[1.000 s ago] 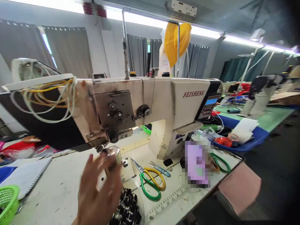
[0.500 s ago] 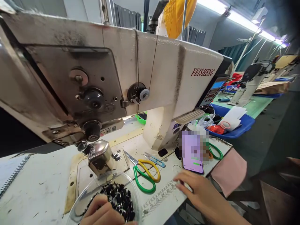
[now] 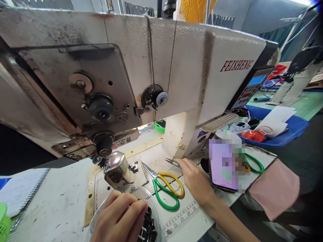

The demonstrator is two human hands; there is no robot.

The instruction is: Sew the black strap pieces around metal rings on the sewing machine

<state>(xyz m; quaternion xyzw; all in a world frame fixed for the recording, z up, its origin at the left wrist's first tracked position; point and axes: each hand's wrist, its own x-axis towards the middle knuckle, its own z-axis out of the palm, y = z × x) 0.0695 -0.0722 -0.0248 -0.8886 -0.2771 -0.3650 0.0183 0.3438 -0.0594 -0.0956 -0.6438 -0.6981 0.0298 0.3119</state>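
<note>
My left hand (image 3: pixel 117 215) is closed in a pinch above a clear plastic tub (image 3: pixel 158 215) of small black pieces (image 3: pixel 147 226); what its fingers hold, if anything, is hidden. My right hand (image 3: pixel 195 181) is closed on blue-handled thread snips (image 3: pixel 174 162), whose metal tips point left while most of the handle is covered. Between the hands lie scissors (image 3: pixel 168 191) with one green and one yellow handle. Over them stretches the sewing machine (image 3: pixel 181 67), its presser area (image 3: pixel 116 168) just beyond the tub.
A phone (image 3: pixel 223 168), partly blurred out, lies right of my right hand beside green-handled scissors (image 3: pixel 254 163). A blue bin (image 3: pixel 297 129) stands behind. A ruler strip (image 3: pixel 183 215) runs along the front edge. On the left are a spiral notebook (image 3: pixel 27 188) and a green basket (image 3: pixel 3 216).
My right hand has moved from the ruler and phone edge forward to the thread snips and closed on them. My left hand has risen over the tub. The view has shifted left.
</note>
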